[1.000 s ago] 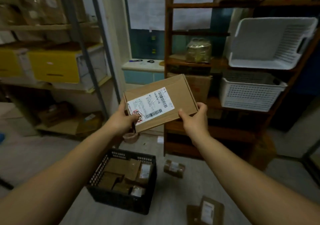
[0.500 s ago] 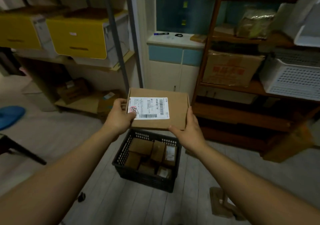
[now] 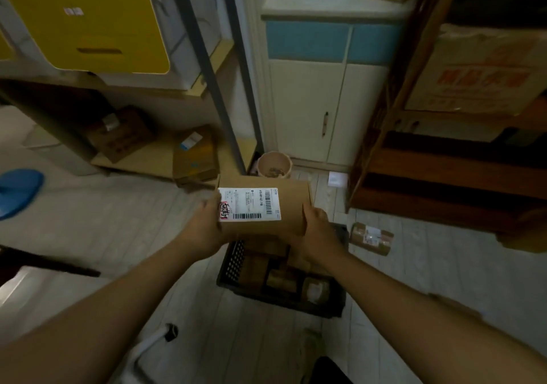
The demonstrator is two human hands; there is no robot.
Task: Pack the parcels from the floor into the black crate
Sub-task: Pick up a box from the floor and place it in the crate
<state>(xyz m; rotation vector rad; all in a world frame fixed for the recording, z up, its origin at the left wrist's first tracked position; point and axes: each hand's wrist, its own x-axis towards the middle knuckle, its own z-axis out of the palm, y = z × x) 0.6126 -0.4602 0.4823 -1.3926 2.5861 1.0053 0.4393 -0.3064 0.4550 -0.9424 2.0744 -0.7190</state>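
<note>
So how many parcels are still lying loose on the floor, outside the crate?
1 that I can see: a taped brown parcel on the floor just right of the black crate, near the wooden shelf. Others may be hidden behind the arms or out of frame.

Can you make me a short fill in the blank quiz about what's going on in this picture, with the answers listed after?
1. The cardboard parcel is held by ____ hands, the left hand and the right hand.
2. The parcel is held above the ____ crate.
3. The crate already holds several ____.
4. One small parcel lies on the ____ to the right of the crate.

Answers: both; black; parcels; floor
</note>
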